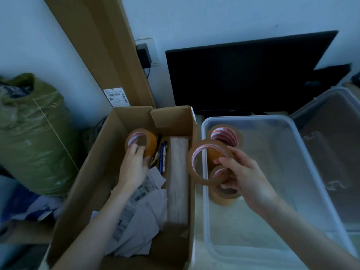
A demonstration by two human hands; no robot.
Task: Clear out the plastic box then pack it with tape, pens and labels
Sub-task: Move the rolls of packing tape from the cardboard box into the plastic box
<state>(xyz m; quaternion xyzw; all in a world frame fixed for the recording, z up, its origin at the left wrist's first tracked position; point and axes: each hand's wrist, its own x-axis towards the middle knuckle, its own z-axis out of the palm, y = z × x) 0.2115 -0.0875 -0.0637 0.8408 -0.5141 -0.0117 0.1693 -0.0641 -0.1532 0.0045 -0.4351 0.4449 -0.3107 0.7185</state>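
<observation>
A clear plastic box (303,152) sits on the right, with one brown tape roll (225,136) at its far left corner and a smaller roll (224,193) lower down by its left wall. My right hand (243,176) grips another brown tape roll (202,162) over the box's left rim. In the cardboard box (93,172) on the left, my left hand (134,164) holds an orange-brown tape roll (144,141). Pens (162,156) lie beside it, and loose labels (142,211) cover the cardboard box's floor.
A white paper-wrapped bundle (178,180) lies along the cardboard box's right side. The plastic lid (335,152) leans at far right. A dark monitor (247,75) stands behind, tall cardboard (101,45) against the wall, a green sack (33,137) at left.
</observation>
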